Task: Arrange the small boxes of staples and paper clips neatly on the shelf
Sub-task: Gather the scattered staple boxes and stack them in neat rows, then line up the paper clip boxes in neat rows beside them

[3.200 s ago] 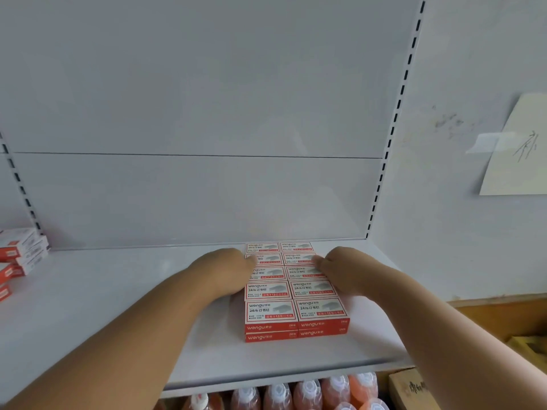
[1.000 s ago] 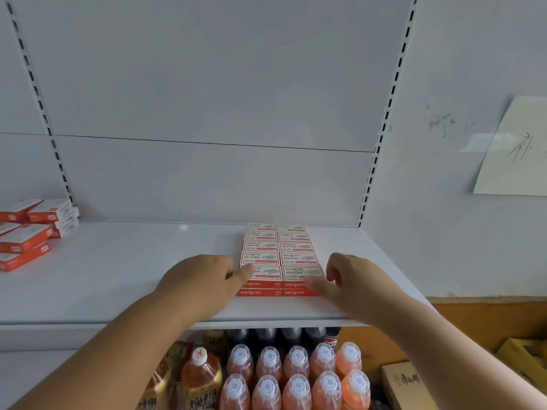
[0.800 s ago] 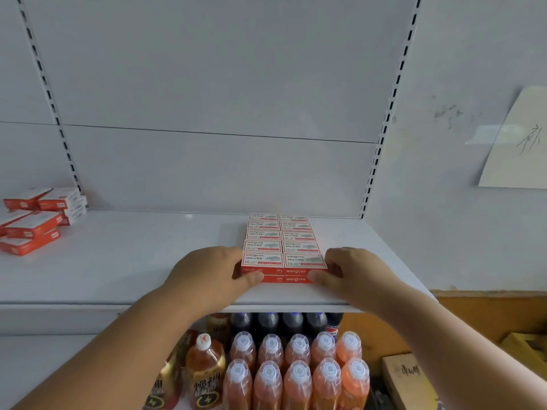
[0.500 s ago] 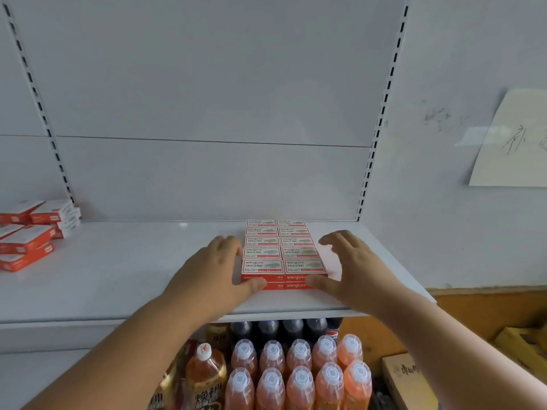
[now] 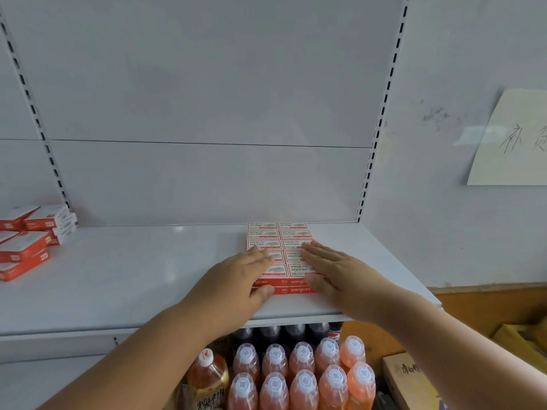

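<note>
Both hands lie flat with straight fingers, left hand [image 5: 236, 279] and right hand [image 5: 340, 273], on the block of small red-and-white cardboard staple boxes [image 5: 278, 241]. They hold nothing. Likely they press its top level on the white metal shelf [image 5: 133, 276].

One view only, from your head, wide-angle, so straight uprights bow at the edges. It faces forward and slightly down, square onto the white back panel [image 5: 207, 113], with the shelf [image 5: 133, 276] running across mid-frame, seen a little from above. You stand close: both forearms come in from the bottom corners, and your left hand [image 5: 236, 279] and right hand [image 5: 340, 276] sit near centre, flat on the boxes [image 5: 263, 235]. Bottom edge takes in the bottles [image 5: 302, 377] on the level below. Right side catches the wall and a taped note [image 5: 515, 143], cut by the frame edge. Far left, loose boxes [image 5: 26, 241] run out of frame.
</note>
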Demonstrator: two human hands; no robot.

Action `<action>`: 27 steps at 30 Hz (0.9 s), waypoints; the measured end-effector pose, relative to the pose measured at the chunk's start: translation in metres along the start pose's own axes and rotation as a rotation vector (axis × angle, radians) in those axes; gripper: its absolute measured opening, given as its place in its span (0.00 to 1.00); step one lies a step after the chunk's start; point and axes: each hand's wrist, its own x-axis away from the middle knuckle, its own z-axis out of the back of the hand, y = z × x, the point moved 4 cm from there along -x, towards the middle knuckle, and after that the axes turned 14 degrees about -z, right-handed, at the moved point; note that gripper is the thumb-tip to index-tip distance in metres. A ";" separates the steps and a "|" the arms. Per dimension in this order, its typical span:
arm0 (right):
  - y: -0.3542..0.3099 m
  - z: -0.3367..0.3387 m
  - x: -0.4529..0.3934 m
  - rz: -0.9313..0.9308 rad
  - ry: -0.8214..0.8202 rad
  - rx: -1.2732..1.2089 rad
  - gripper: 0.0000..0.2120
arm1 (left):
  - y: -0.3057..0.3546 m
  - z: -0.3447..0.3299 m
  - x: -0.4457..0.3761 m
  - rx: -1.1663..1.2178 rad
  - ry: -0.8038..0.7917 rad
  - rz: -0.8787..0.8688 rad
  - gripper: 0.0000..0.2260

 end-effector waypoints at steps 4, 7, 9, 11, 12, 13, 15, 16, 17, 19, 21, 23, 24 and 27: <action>0.000 -0.001 0.000 0.011 -0.001 0.019 0.31 | 0.000 0.000 0.000 0.030 -0.022 0.017 0.27; 0.001 0.007 -0.006 -0.019 0.029 -0.037 0.30 | -0.005 0.006 -0.007 0.091 -0.027 0.043 0.25; 0.001 0.014 -0.019 -0.061 0.020 -0.087 0.27 | -0.011 0.013 -0.021 0.103 0.009 0.045 0.23; -0.002 0.018 -0.038 -0.095 -0.040 -0.092 0.27 | -0.019 0.019 -0.040 0.094 0.008 0.070 0.22; -0.004 0.019 -0.047 -0.104 -0.070 -0.079 0.26 | -0.023 0.019 -0.051 0.082 -0.027 0.085 0.22; -0.006 0.019 -0.055 -0.110 -0.095 -0.057 0.26 | -0.027 0.017 -0.060 0.068 -0.085 0.098 0.23; -0.009 0.015 -0.068 -0.123 -0.145 -0.001 0.27 | -0.035 0.008 -0.072 0.057 -0.219 0.107 0.25; -0.008 0.012 -0.071 -0.131 -0.175 0.018 0.27 | -0.039 0.003 -0.076 0.063 -0.279 0.104 0.25; -0.008 0.008 -0.074 -0.137 -0.203 0.024 0.27 | -0.042 -0.002 -0.078 0.065 -0.328 0.097 0.26; -0.006 0.002 -0.075 -0.140 -0.224 0.013 0.27 | -0.045 -0.010 -0.079 0.038 -0.392 0.079 0.27; -0.006 0.000 -0.076 -0.139 -0.219 0.008 0.27 | -0.046 -0.014 -0.080 0.002 -0.404 0.069 0.27; -0.005 -0.001 -0.077 -0.143 -0.222 0.020 0.28 | -0.046 -0.016 -0.081 0.000 -0.401 0.073 0.27; -0.006 -0.002 -0.077 -0.144 -0.224 0.029 0.28 | -0.046 -0.017 -0.081 0.008 -0.400 0.076 0.27; -0.008 -0.001 -0.078 -0.137 -0.234 0.056 0.28 | -0.045 -0.017 -0.081 0.036 -0.395 0.085 0.27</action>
